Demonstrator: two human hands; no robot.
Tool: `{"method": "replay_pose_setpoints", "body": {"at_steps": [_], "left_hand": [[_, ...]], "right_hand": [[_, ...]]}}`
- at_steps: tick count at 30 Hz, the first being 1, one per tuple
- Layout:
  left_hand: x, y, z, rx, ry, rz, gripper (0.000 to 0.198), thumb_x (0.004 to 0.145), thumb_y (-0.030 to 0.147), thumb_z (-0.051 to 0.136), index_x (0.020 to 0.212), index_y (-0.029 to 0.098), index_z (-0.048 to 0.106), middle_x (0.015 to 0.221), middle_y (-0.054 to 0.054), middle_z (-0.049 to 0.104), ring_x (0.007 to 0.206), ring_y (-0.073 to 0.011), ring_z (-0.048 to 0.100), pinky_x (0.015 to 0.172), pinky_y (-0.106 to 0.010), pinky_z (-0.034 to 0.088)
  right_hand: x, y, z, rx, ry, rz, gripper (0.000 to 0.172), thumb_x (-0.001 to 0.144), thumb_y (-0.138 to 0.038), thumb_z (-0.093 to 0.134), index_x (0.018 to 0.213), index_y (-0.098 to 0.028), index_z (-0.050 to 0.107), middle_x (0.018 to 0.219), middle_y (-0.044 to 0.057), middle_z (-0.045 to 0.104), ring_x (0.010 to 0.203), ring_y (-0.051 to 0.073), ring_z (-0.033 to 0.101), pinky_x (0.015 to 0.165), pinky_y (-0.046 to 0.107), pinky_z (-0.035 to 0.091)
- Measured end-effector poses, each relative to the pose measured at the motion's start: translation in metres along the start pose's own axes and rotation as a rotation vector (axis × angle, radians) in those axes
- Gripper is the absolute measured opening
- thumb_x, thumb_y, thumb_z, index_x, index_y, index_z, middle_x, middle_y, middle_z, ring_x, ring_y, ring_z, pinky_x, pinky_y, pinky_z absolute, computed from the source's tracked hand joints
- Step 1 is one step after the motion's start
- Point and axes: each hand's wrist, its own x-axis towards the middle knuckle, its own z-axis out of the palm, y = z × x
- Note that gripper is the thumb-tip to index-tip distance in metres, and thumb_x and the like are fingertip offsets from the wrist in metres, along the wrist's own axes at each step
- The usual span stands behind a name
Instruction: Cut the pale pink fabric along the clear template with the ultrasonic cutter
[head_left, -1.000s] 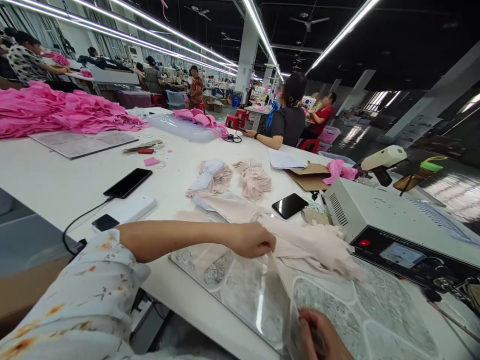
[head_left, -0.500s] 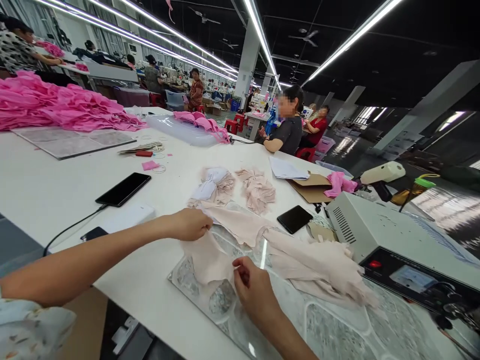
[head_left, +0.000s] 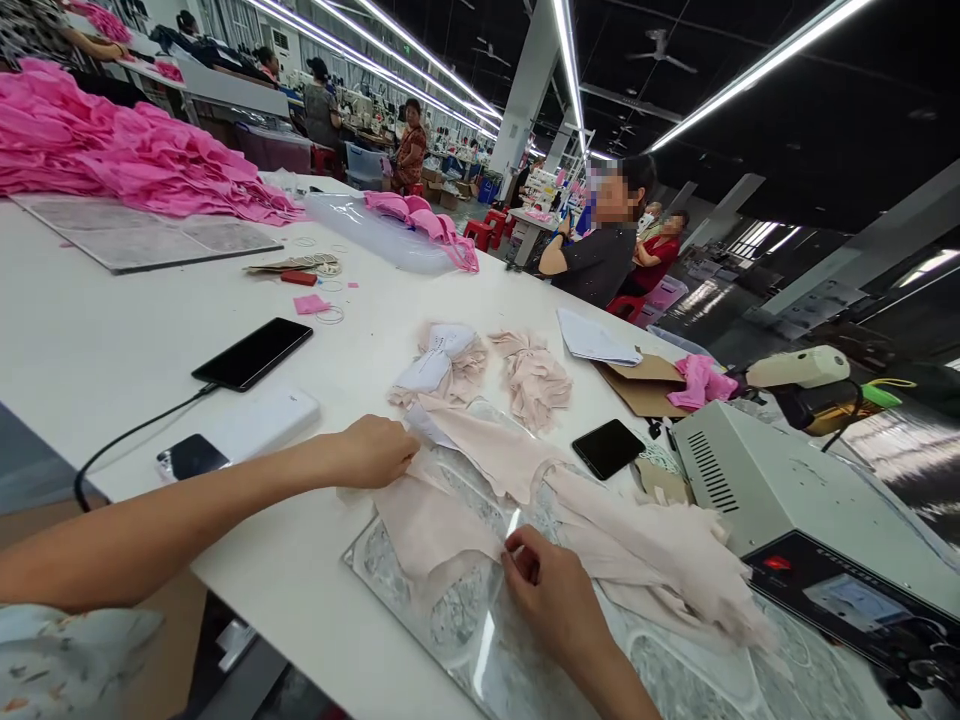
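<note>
A pale pink fabric piece lies spread over a clear plastic sheet on a patterned board at the white table's near edge. My left hand is closed, pinching the fabric's left corner. My right hand is closed too, pinching the fabric's lower right edge against the plastic. More pale pink fabric is heaped to the right of my hands.
Bundles of pale pink pieces, two phones, a white power bank and a grey machine surround the work spot. Bright pink garments pile at far left. A seated person and other workers are beyond the table.
My left hand drew back to the left with the fabric corner. My right hand rose from the near edge and took the fabric's lower edge. The fabric now lies stretched between them.
</note>
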Motion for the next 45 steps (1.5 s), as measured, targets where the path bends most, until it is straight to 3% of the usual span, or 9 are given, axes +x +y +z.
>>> {"method": "replay_pose_setpoints", "body": {"at_steps": [5, 8, 12, 16, 21, 25, 29, 37, 45], "left_hand": [[-0.006, 0.015, 0.006, -0.002, 0.137, 0.078, 0.014, 0.093, 0.013, 0.053, 0.083, 0.017, 0.063, 0.091, -0.007, 0.064, 0.075, -0.0186, 0.062, 0.073, -0.031, 0.047], [-0.017, 0.035, 0.011, -0.065, 0.189, 0.287, 0.010, 0.091, 0.030, 0.068, 0.097, 0.022, 0.065, 0.097, -0.004, 0.062, 0.083, -0.0177, 0.062, 0.079, -0.029, 0.047], [-0.029, 0.051, 0.025, -0.130, 0.275, 0.545, 0.028, 0.081, 0.037, 0.080, 0.097, 0.020, 0.064, 0.096, -0.005, 0.062, 0.077, -0.0186, 0.058, 0.077, -0.032, 0.046], [-0.034, 0.051, 0.033, -0.233, 0.236, 0.528, 0.006, 0.088, 0.022, 0.070, 0.086, 0.019, 0.065, 0.097, -0.007, 0.065, 0.082, -0.0196, 0.060, 0.082, -0.032, 0.046], [-0.030, 0.048, 0.028, -0.474, 0.205, 0.631, 0.015, 0.097, 0.019, 0.055, 0.092, 0.019, 0.069, 0.096, -0.009, 0.070, 0.090, -0.0205, 0.065, 0.087, -0.032, 0.049], [-0.024, 0.050, 0.031, -0.414, 0.242, 0.709, 0.022, 0.100, 0.019, 0.051, 0.114, 0.018, 0.068, 0.123, -0.013, 0.068, 0.117, -0.0262, 0.061, 0.103, -0.038, 0.044], [-0.021, 0.050, 0.040, -0.343, 0.199, 0.749, 0.031, 0.102, 0.017, 0.047, 0.128, 0.021, 0.064, 0.135, -0.009, 0.063, 0.132, -0.0261, 0.052, 0.116, -0.041, 0.033], [-0.015, 0.043, 0.044, -0.301, 0.167, 0.617, 0.034, 0.105, 0.022, 0.044, 0.134, 0.016, 0.059, 0.146, -0.011, 0.051, 0.140, -0.0288, 0.043, 0.120, -0.046, 0.027], [-0.016, 0.044, 0.040, -0.353, 0.143, 0.619, 0.036, 0.102, 0.022, 0.050, 0.137, 0.020, 0.057, 0.146, -0.011, 0.052, 0.140, -0.0270, 0.044, 0.120, -0.044, 0.028]], "right_hand": [[-0.002, 0.000, -0.009, 0.000, 0.033, -0.034, 0.016, 0.083, -0.035, 0.050, 0.076, -0.024, 0.060, 0.064, -0.001, 0.061, 0.052, 0.015, 0.053, 0.052, 0.027, 0.040], [-0.001, -0.003, -0.006, 0.026, 0.052, -0.093, 0.024, 0.083, -0.038, 0.050, 0.094, -0.024, 0.065, 0.081, 0.002, 0.066, 0.055, 0.014, 0.054, 0.056, 0.029, 0.045], [-0.001, -0.002, 0.002, 0.044, 0.064, -0.121, 0.020, 0.083, -0.035, 0.049, 0.084, -0.022, 0.065, 0.072, 0.002, 0.063, 0.057, 0.016, 0.056, 0.057, 0.029, 0.046], [-0.003, 0.007, -0.002, 0.071, 0.058, -0.113, 0.017, 0.084, -0.032, 0.050, 0.081, -0.022, 0.064, 0.066, 0.001, 0.061, 0.057, 0.016, 0.056, 0.055, 0.027, 0.045], [-0.003, 0.009, -0.007, 0.095, 0.043, -0.109, 0.015, 0.085, -0.029, 0.051, 0.084, -0.022, 0.065, 0.064, 0.000, 0.060, 0.056, 0.015, 0.056, 0.053, 0.026, 0.045], [-0.005, 0.004, 0.001, 0.096, 0.051, -0.147, 0.020, 0.086, -0.032, 0.051, 0.094, -0.023, 0.067, 0.077, 0.001, 0.063, 0.054, 0.013, 0.054, 0.054, 0.027, 0.045], [-0.007, 0.003, 0.006, 0.084, 0.062, -0.151, 0.017, 0.085, -0.032, 0.050, 0.084, -0.022, 0.064, 0.075, 0.002, 0.063, 0.054, 0.014, 0.054, 0.054, 0.028, 0.044], [-0.001, 0.004, -0.001, 0.095, 0.019, -0.104, 0.013, 0.084, -0.024, 0.050, 0.074, -0.023, 0.058, 0.071, 0.001, 0.062, 0.059, 0.015, 0.056, 0.056, 0.027, 0.044], [-0.001, -0.002, -0.013, 0.101, -0.020, -0.088, 0.016, 0.085, -0.027, 0.046, 0.073, -0.022, 0.055, 0.064, 0.000, 0.060, 0.056, 0.014, 0.053, 0.052, 0.025, 0.042]]}}
